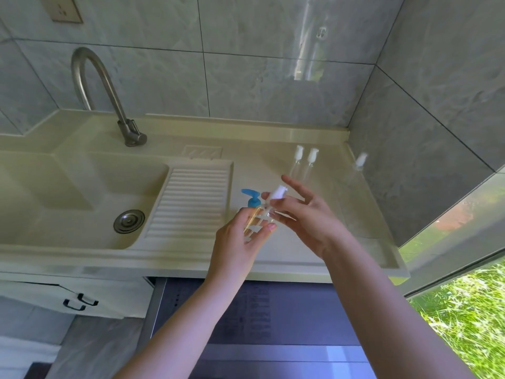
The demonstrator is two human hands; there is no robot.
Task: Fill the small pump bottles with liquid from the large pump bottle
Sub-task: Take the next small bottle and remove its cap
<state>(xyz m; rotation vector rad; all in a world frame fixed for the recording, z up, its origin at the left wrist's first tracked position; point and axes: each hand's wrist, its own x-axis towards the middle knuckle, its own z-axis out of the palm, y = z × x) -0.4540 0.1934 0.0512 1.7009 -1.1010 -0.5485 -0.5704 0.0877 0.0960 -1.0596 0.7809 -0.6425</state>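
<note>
Above the counter's (314, 258) front edge, the left hand (240, 239) grips a small pump bottle (258, 218) while the right hand (303, 214) pinches its white pump (278, 192); the blue-topped large bottle (252, 199) stands behind.

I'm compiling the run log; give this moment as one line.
left hand: holds clear bottle with blue pump | right hand: pinches small white-capped clear bottle | two small white-capped bottles: upright behind, untouched

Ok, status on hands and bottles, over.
Left hand holds big bottle. Right hand pinches small bottle above it. Three small bottles wait behind. Nothing blocking.
</note>
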